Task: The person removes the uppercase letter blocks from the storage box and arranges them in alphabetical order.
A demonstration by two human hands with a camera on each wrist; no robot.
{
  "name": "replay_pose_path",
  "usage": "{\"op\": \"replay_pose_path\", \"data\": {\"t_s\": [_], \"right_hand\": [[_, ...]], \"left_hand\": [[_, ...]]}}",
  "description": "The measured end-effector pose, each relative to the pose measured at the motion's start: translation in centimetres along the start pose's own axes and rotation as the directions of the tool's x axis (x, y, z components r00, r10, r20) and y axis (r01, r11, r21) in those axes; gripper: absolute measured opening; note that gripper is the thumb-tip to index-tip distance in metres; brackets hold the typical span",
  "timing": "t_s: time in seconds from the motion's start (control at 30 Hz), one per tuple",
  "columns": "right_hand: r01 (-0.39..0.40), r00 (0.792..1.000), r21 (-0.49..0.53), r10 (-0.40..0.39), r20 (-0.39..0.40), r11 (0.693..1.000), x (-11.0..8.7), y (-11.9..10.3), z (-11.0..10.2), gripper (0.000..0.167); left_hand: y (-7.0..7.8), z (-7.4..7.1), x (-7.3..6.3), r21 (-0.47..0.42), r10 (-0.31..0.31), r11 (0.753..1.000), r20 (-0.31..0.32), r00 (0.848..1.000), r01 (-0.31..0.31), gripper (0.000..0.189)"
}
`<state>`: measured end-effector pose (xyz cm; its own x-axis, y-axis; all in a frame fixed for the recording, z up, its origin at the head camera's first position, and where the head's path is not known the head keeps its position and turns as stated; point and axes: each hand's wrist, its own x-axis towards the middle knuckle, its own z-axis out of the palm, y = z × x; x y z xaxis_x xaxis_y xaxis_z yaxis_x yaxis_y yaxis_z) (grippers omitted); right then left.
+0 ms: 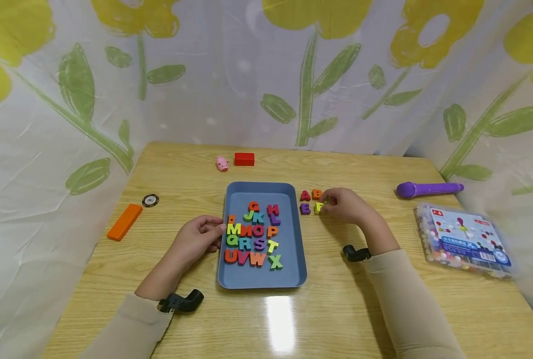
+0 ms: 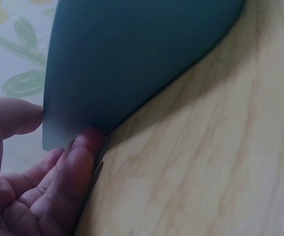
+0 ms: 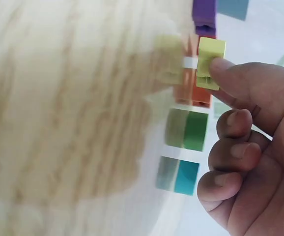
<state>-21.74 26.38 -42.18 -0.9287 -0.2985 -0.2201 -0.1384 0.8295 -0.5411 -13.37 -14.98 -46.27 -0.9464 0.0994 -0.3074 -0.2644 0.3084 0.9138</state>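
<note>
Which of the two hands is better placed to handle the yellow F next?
Probably the right hand: it pinches the yellow F, beside the purple E. The left hand grips the far side of the blue tray, away from those letters.

Free room runs from the tray (image 1: 250, 277) toward the bench's (image 1: 235, 324) near edge. A pig (image 1: 222, 163) and red block (image 1: 244, 159) obstruct beside the far edge.

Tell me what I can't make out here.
Head view: the green plastic block and teal plastic block, largely hidden by the right grip; the right wrist view shows only their sides.
Left wrist view: the blue rectangular plastic tray, its inside hidden by the outer wall, far part cut by the top edge.
Head view: fine print on the clear rectangular plastic box, too small.
</note>
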Motion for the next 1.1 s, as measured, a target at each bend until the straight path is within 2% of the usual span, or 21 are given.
{"op": "replay_pose_path", "data": {"t_s": [0.27,0.4,0.53,0.7,0.93,1.1], "right_hand": [[0.004,1.0,-0.01,-0.004,0.008,1.0,0.2,0.2,0.5,0.022],[0.03,0.999,-0.019,-0.03,-0.01,0.999,-0.2,-1.0,-0.1,0.027],[0.098,0.995,-0.004,-0.098,-0.037,0.995,-0.5,-3.7,-1.2,0.032],[0.153,0.988,0.011,-0.153,-0.018,0.988,0.2,-7.6,-1.7,0.033],[0.232,0.972,-0.025,-0.231,0.033,0.972,3.4,-12.4,-0.2,0.032],[0.277,0.955,-0.047,-0.27,0.119,0.96,5.7,-14.5,1.5,0.031]], "left_hand": [[0.1,-0.1,-0.2,-0.012,0.004,1.0,-0.005,1.0,-0.004,0.042],[0.1,-0.1,-0.3,-0.013,0.007,1.0,-0.006,1.0,-0.008,0.043],[0.0,-0.2,-0.3,-0.013,0.007,1.0,-0.012,1.0,-0.007,0.041],[-0.1,-0.3,-0.3,-0.014,0.008,1.0,-0.014,1.0,-0.008,0.04],[-0.1,-0.2,-0.2,-0.018,0.01,1.0,-0.005,1.0,-0.011,0.043],[0.1,0.0,-0.2,-0.026,0.01,1.0,-0.001,1.0,-0.01,0.043]]}}
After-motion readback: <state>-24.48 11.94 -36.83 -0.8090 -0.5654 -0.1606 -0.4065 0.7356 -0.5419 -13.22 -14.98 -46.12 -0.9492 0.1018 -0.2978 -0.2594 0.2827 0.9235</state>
